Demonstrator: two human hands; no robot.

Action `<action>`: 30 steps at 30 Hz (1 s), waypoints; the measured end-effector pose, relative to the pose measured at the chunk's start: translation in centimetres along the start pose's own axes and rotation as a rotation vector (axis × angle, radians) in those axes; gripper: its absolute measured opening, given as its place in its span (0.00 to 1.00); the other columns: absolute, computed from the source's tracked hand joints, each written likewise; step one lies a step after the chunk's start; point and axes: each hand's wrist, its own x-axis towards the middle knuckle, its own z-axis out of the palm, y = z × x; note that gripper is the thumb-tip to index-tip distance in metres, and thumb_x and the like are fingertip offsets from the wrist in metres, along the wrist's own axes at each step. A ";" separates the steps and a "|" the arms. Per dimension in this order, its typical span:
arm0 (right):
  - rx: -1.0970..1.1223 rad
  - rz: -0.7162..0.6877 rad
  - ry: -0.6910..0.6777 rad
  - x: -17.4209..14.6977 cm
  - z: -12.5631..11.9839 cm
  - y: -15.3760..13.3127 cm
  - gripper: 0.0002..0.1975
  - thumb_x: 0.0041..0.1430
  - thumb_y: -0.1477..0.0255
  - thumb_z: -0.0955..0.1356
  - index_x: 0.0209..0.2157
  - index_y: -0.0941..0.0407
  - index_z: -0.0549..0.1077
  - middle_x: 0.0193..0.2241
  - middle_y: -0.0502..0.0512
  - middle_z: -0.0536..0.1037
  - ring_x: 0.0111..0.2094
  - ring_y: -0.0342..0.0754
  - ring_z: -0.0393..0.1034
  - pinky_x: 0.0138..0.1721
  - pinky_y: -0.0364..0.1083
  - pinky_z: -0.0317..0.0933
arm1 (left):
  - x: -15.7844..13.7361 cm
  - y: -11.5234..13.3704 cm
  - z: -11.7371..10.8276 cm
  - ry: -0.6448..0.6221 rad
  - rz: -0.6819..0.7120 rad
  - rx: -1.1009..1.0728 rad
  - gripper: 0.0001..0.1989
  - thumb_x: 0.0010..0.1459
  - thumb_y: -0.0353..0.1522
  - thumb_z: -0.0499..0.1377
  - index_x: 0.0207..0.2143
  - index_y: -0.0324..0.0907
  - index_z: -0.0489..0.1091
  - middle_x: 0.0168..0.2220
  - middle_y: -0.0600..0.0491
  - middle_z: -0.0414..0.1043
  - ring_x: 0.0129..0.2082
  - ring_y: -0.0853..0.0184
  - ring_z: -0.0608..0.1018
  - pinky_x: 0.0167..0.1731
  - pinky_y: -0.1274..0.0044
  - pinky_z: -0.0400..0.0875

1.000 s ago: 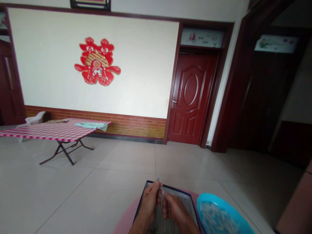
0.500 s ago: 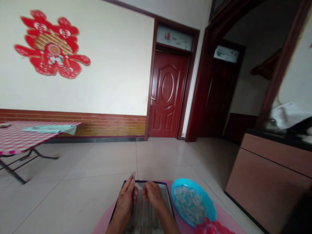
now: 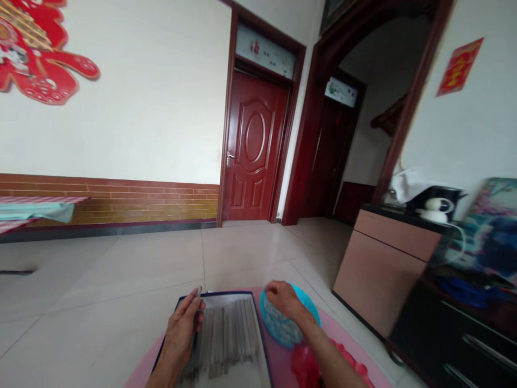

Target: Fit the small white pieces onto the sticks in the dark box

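My left hand (image 3: 182, 327) is over the left side of a shallow dark-rimmed tray (image 3: 264, 345). Its thumb and fingers are closed on a small slender greyish piece (image 3: 198, 291), whose tip pokes up past the fingertips. Inside the tray, long thin grey strips (image 3: 226, 334) lie side by side in a row. My right hand (image 3: 283, 298) is at the far rim of a blue basin (image 3: 309, 304), fingers curled in; whatever they may pinch is hidden. Many small whitish translucent pieces (image 3: 283, 326) fill the basin.
Tray and basin stand on a round pink tabletop (image 3: 278, 372). A crumpled red plastic bag (image 3: 302, 364) lies under my right forearm. To the right is a brown cabinet (image 3: 379, 269); at far left, a checked table (image 3: 16, 226). Beyond the tiled floor (image 3: 153, 264) is a red door (image 3: 254, 151).
My right hand has gone from above the tray to the basin on the right. The left hand keeps its place at the tray, still holding the slender piece. My view has turned right.
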 end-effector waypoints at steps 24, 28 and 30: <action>-0.292 0.210 0.128 -1.3 -0.8 9.3 0.08 0.45 0.81 0.65 0.21 0.56 0.73 0.28 0.61 0.79 0.37 0.54 0.73 0.40 0.47 0.59 | -0.3 -0.2 0.5 -0.068 0.010 0.119 0.40 0.38 0.50 0.66 0.50 0.35 0.69 0.25 0.57 0.70 0.17 0.75 0.66 0.16 0.82 0.55; -0.107 0.242 0.216 -0.7 -1.5 8.3 0.06 0.45 0.79 0.64 0.21 0.55 0.70 0.26 0.59 0.78 0.35 0.53 0.73 0.39 0.48 0.61 | -0.3 -0.3 0.7 -0.085 0.007 0.108 0.39 0.38 0.50 0.67 0.49 0.35 0.70 0.23 0.57 0.70 0.16 0.75 0.65 0.15 0.82 0.55; 0.003 0.253 0.216 -0.3 -1.3 7.1 0.05 0.48 0.75 0.63 0.24 0.55 0.71 0.25 0.56 0.78 0.30 0.50 0.74 0.34 0.46 0.63 | -0.4 -0.3 0.8 -0.088 0.000 0.109 0.37 0.37 0.50 0.67 0.48 0.36 0.71 0.23 0.58 0.70 0.16 0.74 0.65 0.15 0.82 0.55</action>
